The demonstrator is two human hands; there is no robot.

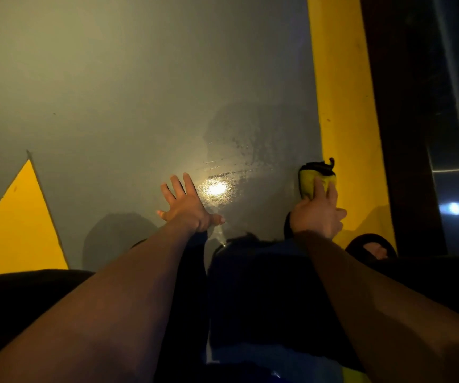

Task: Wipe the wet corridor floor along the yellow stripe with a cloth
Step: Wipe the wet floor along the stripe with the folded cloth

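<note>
Pressing into glossy wet floor (140, 92): right hand (317, 217), crumpled yellow cloth (312, 179).

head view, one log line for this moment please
left hand flat on floor | right hand presses cloth by yellow stripe | wet patch ahead

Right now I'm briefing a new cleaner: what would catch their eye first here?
The bright glare on the wet grey floor, beside the spread left hand. To the right, the right hand presses a yellow cloth at the yellow stripe.
</note>
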